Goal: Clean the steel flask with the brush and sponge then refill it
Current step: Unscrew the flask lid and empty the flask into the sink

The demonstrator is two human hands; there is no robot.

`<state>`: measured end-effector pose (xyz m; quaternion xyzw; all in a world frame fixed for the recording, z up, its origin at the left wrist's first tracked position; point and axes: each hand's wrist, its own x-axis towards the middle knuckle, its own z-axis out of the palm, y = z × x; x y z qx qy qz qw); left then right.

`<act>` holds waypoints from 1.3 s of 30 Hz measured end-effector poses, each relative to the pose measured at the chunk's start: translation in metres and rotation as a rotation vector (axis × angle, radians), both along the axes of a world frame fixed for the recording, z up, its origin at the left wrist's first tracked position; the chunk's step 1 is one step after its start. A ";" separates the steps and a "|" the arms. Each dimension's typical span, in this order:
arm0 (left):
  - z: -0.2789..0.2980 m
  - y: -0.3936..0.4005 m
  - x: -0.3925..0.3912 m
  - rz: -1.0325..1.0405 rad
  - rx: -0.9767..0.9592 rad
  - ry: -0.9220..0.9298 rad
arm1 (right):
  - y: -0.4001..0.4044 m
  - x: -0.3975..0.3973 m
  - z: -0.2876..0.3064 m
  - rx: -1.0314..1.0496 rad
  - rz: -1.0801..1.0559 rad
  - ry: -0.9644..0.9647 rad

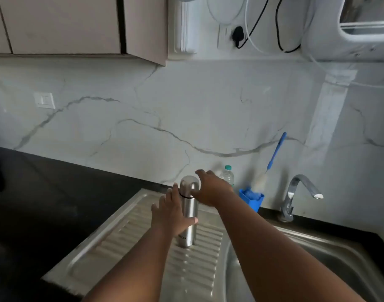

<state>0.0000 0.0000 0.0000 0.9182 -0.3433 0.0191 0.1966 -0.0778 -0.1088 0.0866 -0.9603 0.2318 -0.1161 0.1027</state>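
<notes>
Step in hand: by my reading, getting the cap off the steel flask [188, 216] so the cleaning can begin; nothing here looks washed yet.
How to do it well: steady the body low and firm with one hand and turn only the cap [189, 185] with the other, keeping the flask upright on the ribs, since a polished cylinder will likely slip and tip if squeezed high up.
Flask: stands upright on the ribbed drainboard [130, 243], toward its back edge, cap on (a dark ring marks the joint).
Left hand [172, 214]: against the flask's left side, thumb lying across the front of the body and fingers reaching up beside it; a partly open wrap, though I cannot tell how tightly it grips.
Right hand [210, 188]: at the cap's right side, fingers spread and reaching past it; contact seems likely, a closed grip does not show.
Brush [271, 162]: leans in the blue holder [251, 200] at the sink's back edge, left of the tap [300, 192].
Sink basin [317, 258]: to the right of the drainboard.
</notes>
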 end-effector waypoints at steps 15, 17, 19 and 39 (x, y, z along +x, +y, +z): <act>-0.030 -0.049 0.036 0.010 -0.632 0.478 | -0.030 0.080 -0.014 -0.039 0.046 0.130; -0.036 -0.052 0.040 0.020 -0.662 0.479 | -0.033 0.082 -0.011 -0.028 0.091 0.150; -0.037 -0.054 0.039 0.015 -0.672 0.449 | -0.036 0.081 -0.009 -0.018 0.129 0.175; -0.037 -0.062 0.053 -0.077 -0.737 0.563 | -0.064 0.085 -0.002 0.092 0.322 0.196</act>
